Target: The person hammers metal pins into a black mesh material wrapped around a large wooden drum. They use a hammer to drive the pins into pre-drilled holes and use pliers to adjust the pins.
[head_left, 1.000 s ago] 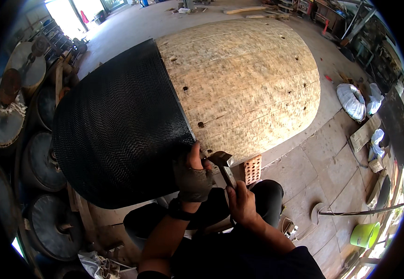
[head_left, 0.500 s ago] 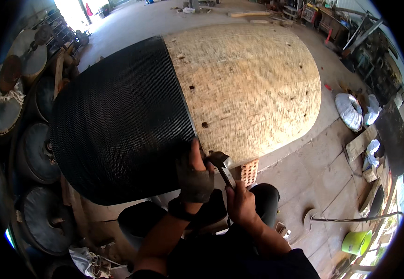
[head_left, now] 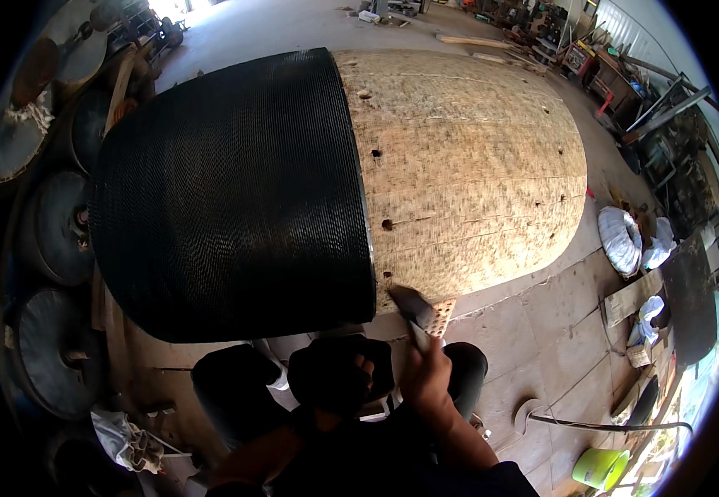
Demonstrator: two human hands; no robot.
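In front of me lies a big drum; black ribbed strip (head_left: pixel 235 199) wraps its left part, and pale wood (head_left: pixel 467 166) with several dark holes makes up its right part. My right hand (head_left: pixel 427 373) grips a hammer (head_left: pixel 413 311) by its handle, the head close to the drum's lower wooden edge. Drawn back towards my lap, my left hand (head_left: pixel 364 374) is in shadow over a dark rounded thing (head_left: pixel 314 369) whose kind I cannot make out. Its visible fingertips are curled, and whatever they hold is hidden.
Beneath the drum's near side stands a perforated brick (head_left: pixel 442 316). Large discs (head_left: pixel 57 352) line the left. On the right are a white wrapped ring (head_left: pixel 620 240), boards (head_left: pixel 633 298), a curved metal rod (head_left: pixel 608 427) and a green bucket (head_left: pixel 600 469).
My left hand has left the edge of the black strip and come back to my lap. The hammer stays in my right hand. The view has shifted slightly.
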